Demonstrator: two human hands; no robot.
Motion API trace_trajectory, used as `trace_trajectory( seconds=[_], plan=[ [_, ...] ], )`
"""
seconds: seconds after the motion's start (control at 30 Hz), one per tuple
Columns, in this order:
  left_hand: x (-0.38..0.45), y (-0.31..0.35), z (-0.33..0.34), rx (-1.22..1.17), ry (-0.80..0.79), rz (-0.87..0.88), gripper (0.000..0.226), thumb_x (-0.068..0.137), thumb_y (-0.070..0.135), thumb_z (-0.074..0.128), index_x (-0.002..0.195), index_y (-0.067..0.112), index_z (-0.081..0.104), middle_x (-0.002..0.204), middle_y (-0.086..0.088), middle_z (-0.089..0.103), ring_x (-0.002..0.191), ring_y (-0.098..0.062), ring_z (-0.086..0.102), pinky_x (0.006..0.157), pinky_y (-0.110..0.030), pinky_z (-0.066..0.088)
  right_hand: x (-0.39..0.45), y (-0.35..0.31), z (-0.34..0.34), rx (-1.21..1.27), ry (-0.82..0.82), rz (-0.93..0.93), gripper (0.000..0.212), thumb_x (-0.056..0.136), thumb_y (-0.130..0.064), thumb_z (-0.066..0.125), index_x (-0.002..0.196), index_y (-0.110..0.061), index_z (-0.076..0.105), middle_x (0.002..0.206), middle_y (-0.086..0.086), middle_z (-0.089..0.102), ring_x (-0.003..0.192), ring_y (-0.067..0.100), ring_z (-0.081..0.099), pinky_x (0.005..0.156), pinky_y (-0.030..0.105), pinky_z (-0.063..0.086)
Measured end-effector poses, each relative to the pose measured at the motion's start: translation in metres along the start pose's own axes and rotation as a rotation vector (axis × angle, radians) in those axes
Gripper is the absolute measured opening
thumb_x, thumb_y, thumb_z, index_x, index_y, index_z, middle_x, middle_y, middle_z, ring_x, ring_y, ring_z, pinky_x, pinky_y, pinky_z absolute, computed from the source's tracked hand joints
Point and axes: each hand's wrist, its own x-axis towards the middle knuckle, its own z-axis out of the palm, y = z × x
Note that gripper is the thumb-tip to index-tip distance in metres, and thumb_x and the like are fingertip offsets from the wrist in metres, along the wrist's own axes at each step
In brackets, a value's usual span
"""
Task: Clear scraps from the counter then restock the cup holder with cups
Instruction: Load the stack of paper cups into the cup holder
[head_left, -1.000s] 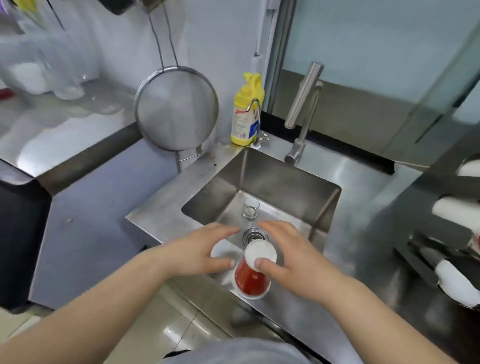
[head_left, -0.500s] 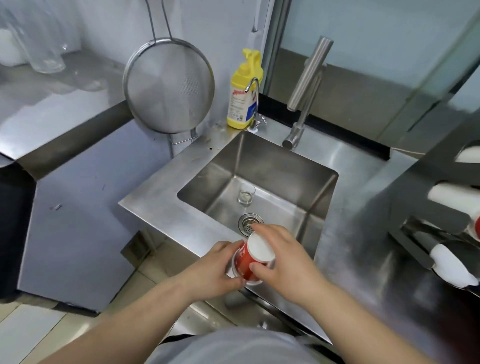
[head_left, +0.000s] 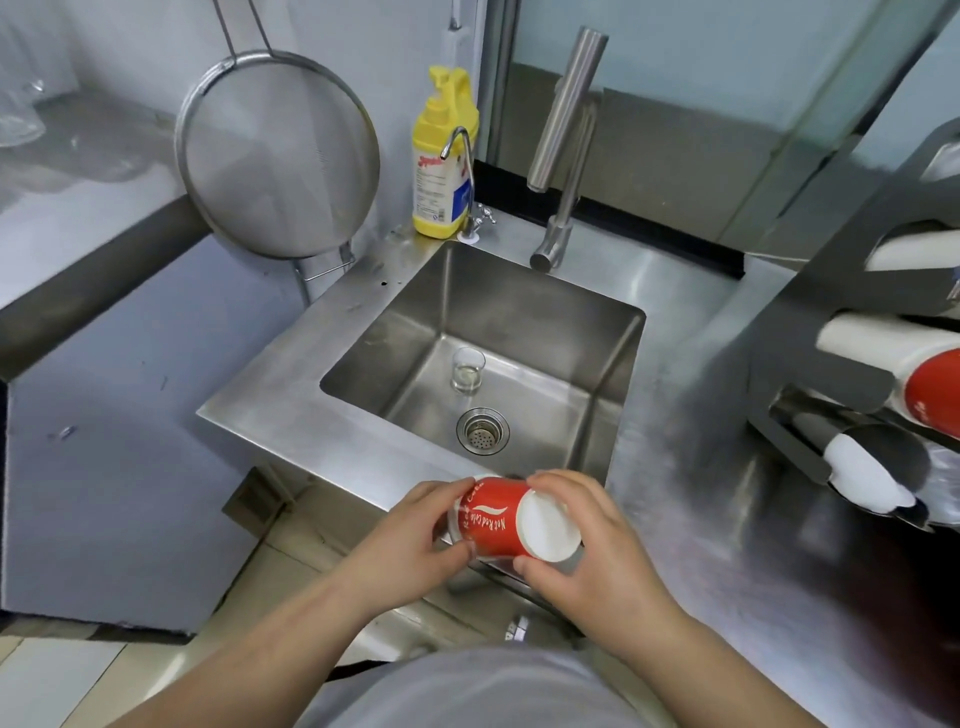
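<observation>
Both hands are gripping a red paper cup lying on its side above the near edge of the steel table, its white base facing the camera. The left hand is curling round the rim end, and the right hand is clasping the base end. Beyond them, a small clear glass is standing upright in the sink just behind the drain. A cup holder with stacked cups is sitting at the right. A yellow bottle is standing behind the sink beside a hanging strainer.

We have tipped the red paper cup from upside down onto its side, both hands now gripping it.
</observation>
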Motion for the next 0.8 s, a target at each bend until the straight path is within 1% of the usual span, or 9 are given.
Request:
trace_trajectory(
  seconds=[0.07,0.1,0.23,0.3,0.37,0.47,0.6,0.73,0.8],
  plan=[
    [0.001,0.003,0.001,-0.016,-0.006,-0.007,0.065,0.082,0.024,0.071,0.14,0.032,0.045,0.128,0.01,0.048,0.115,-0.001,0.054,0.101,-0.022,0.046,-0.006,0.0,-0.003,0.026,0.02,0.025,0.065,0.065,-0.02,0.078,0.118,-0.04,0.049,0.128,-0.022,0.045,0.118,-0.013,0.041,0.096,0.002,0.029],
    [0.001,0.005,0.001,-0.014,-0.012,-0.012,0.063,0.082,0.022,0.071,0.14,0.032,0.046,0.127,0.011,0.049,0.114,-0.001,0.055,0.101,-0.022,0.047,-0.009,0.0,-0.005,0.038,0.027,0.038,0.066,0.065,-0.02,0.078,0.118,-0.042,0.048,0.127,-0.023,0.045,0.118,-0.013,0.041,0.095,0.002,0.03],
    [0.004,0.02,0.003,0.009,-0.03,0.014,0.059,0.083,0.018,0.072,0.132,0.041,0.048,0.122,0.018,0.049,0.107,0.009,0.055,0.09,-0.008,0.045,-0.019,0.001,-0.017,0.055,0.076,0.068,0.071,0.066,-0.015,0.081,0.12,-0.045,0.046,0.126,-0.026,0.044,0.118,-0.016,0.04,0.094,0.0,0.03],
    [0.008,0.033,0.004,-0.011,-0.052,0.033,0.057,0.083,0.018,0.072,0.123,0.05,0.048,0.121,0.021,0.05,0.105,0.014,0.054,0.086,-0.006,0.045,-0.022,0.001,-0.029,0.057,0.099,0.084,0.073,0.066,-0.015,0.082,0.119,-0.049,0.044,0.125,-0.028,0.043,0.116,-0.019,0.039,0.093,-0.001,0.029],
    [0.013,0.048,0.004,-0.08,-0.085,0.01,0.05,0.081,0.025,0.073,0.116,0.053,0.052,0.122,0.017,0.054,0.102,0.008,0.06,0.087,-0.015,0.051,-0.025,0.0,-0.044,0.065,0.121,0.103,0.071,0.066,-0.022,0.081,0.117,-0.054,0.044,0.123,-0.029,0.044,0.115,-0.018,0.04,0.092,-0.001,0.031],
    [0.022,0.069,0.009,-0.13,-0.131,0.019,0.048,0.073,0.039,0.068,0.119,0.05,0.059,0.12,0.014,0.061,0.1,-0.004,0.066,0.086,-0.035,0.058,-0.032,0.0,-0.066,0.085,0.197,0.134,0.068,0.063,-0.032,0.078,0.117,-0.058,0.044,0.124,-0.027,0.049,0.116,-0.011,0.045,0.094,0.003,0.034],
    [0.034,0.114,0.022,-0.072,-0.152,0.148,0.046,0.075,0.036,0.066,0.107,0.067,0.055,0.111,0.02,0.066,0.095,-0.001,0.066,0.088,-0.026,0.053,-0.048,-0.001,-0.098,0.064,0.363,0.118,0.069,0.061,-0.035,0.078,0.121,-0.05,0.048,0.126,-0.024,0.052,0.118,-0.009,0.047,0.095,0.003,0.033],
    [0.047,0.16,0.033,-0.05,-0.183,0.256,0.05,0.077,0.031,0.064,0.123,0.049,0.058,0.115,0.018,0.064,0.099,-0.001,0.064,0.091,-0.028,0.053,-0.063,-0.003,-0.134,0.054,0.499,0.09,0.071,0.059,-0.045,0.072,0.125,-0.042,0.047,0.125,-0.027,0.052,0.119,-0.008,0.048,0.095,0.004,0.034],
    [0.053,0.186,0.04,-0.053,-0.203,0.318,0.052,0.078,0.026,0.064,0.129,0.039,0.059,0.12,0.017,0.062,0.105,-0.004,0.064,0.093,-0.029,0.054,-0.073,-0.001,-0.153,0.051,0.573,0.077,0.071,0.06,-0.045,0.072,0.126,-0.042,0.047,0.126,-0.027,0.052,0.121,-0.004,0.049,0.098,0.01,0.038]
  ],
)
